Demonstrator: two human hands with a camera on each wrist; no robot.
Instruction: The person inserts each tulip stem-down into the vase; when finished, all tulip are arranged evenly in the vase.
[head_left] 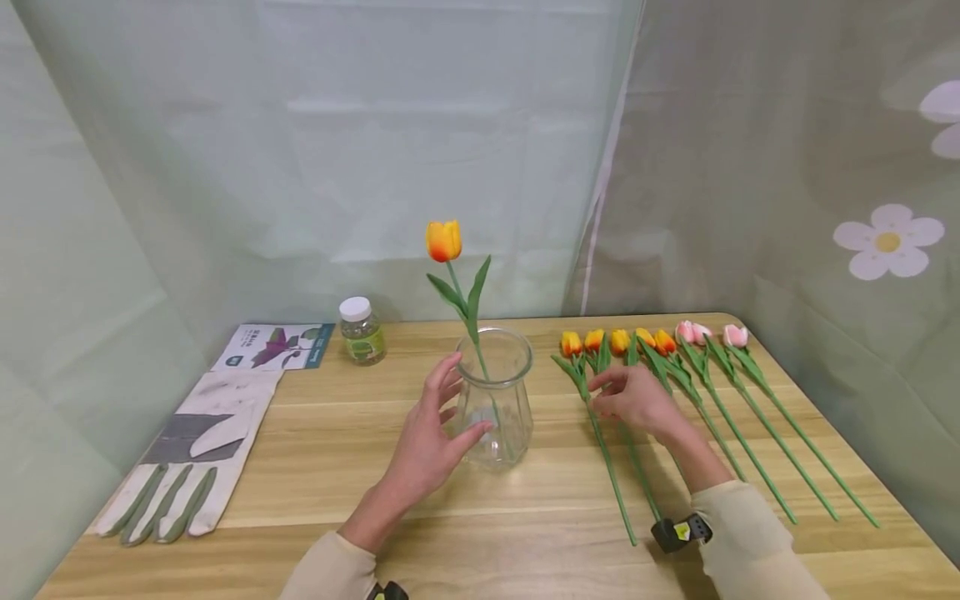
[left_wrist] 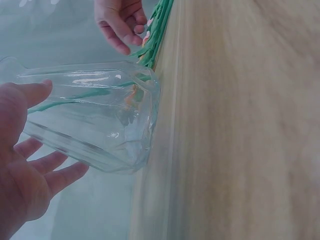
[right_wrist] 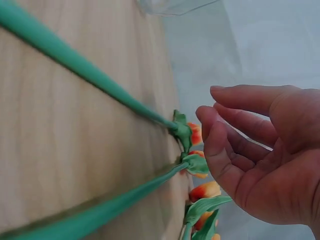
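A clear glass vase (head_left: 519, 412) stands upright mid-table, with one orange-yellow tulip (head_left: 444, 242) leaning left in it. Beside the vase's left side is my left hand (head_left: 423, 446), thumb in front and fingers spread along the glass; whether they touch it, I cannot tell. My right hand (head_left: 637, 400) hovers over the stems of several orange-yellow tulips (head_left: 572, 344) lying on the table. In the right wrist view its fingers (right_wrist: 220, 150) are loosely bent with nothing between them, near the tulip leaves (right_wrist: 200, 163).
Pink tulips (head_left: 736, 336) lie at the right of the row, stems toward me. A white-capped jar (head_left: 364, 333) stands at the back left. Left of it are a printed card (head_left: 277, 346) and a grey-white glove (head_left: 195, 446). Curtains hang behind the wooden table (head_left: 315, 475).
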